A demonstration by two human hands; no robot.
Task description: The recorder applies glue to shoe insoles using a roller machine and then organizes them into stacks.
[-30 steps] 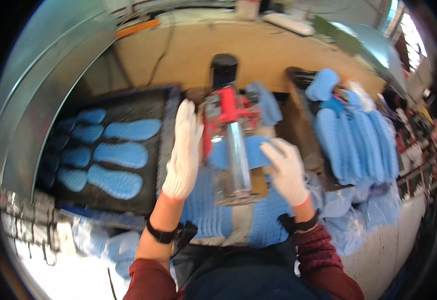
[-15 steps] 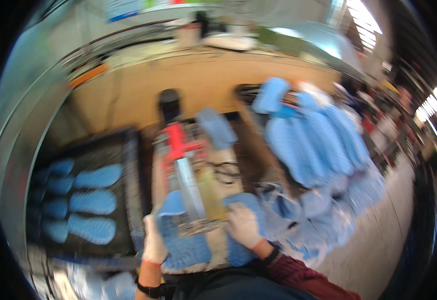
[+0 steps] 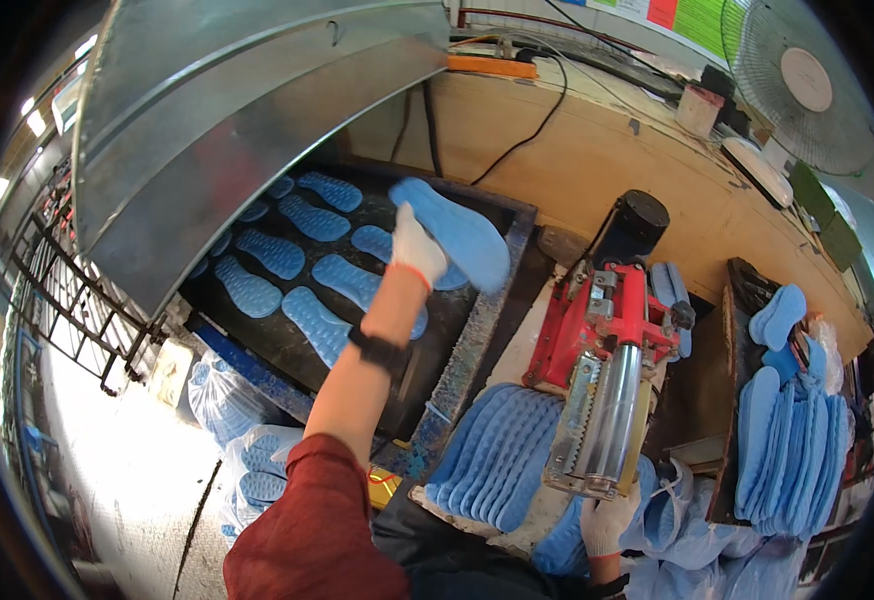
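My left hand (image 3: 415, 248), in a white glove, is stretched out over the dark conveyor belt (image 3: 457, 350) and grips a blue shoe insole (image 3: 455, 228) by its near end. Several blue insoles (image 3: 277, 255) lie in rows on the belt under a slanted metal hood (image 3: 237, 110). My right hand (image 3: 607, 520), also gloved, rests low at the front end of the red roller machine (image 3: 607, 370), touching a blue insole there. A fanned stack of blue insoles (image 3: 497, 455) lies left of the roller.
A wooden bench (image 3: 607, 160) with cables, a power strip and a fan (image 3: 807, 85) runs behind. More blue insoles (image 3: 787, 440) stand stacked at the right. Bags of insoles (image 3: 247, 470) and a wire rack (image 3: 67, 310) sit at the left.
My view swung left toward the belt. My left hand left the roller machine and reached out over the belt with a blue insole. My right hand stayed low at the roller's front.
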